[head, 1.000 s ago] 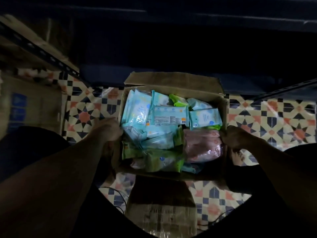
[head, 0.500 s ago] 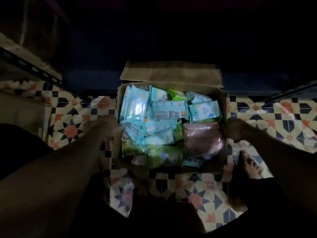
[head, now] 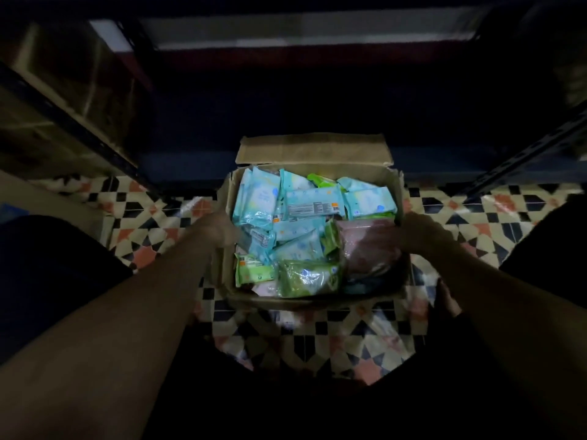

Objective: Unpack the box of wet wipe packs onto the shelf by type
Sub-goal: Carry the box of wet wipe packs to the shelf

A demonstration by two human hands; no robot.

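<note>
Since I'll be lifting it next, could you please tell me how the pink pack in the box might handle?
The pink pack looks soft and wrinkled, so it will probably sag. Its glossy film may be slippery. It shouldn't roll.

Both arms outstretched, left hand (head: 219, 227) and right hand (head: 416, 231) gripping opposite sides

- One cardboard box (head: 311, 147), open, far flap folded back.
- Light-blue wipe packs (head: 259, 198): about seven can be picked out, crowded in the far and middle part of the box; overlaps make the exact number uncertain.
- Green wipe packs (head: 309, 277): about four, two along the near edge, one at the far wall, one upright in the middle.
- One pink pack (head: 368, 242) on the right side of the box.
- Two hands: left hand (head: 217, 225) and right hand (head: 419, 231), one at each side wall.
- One bare foot (head: 446, 296).
</note>
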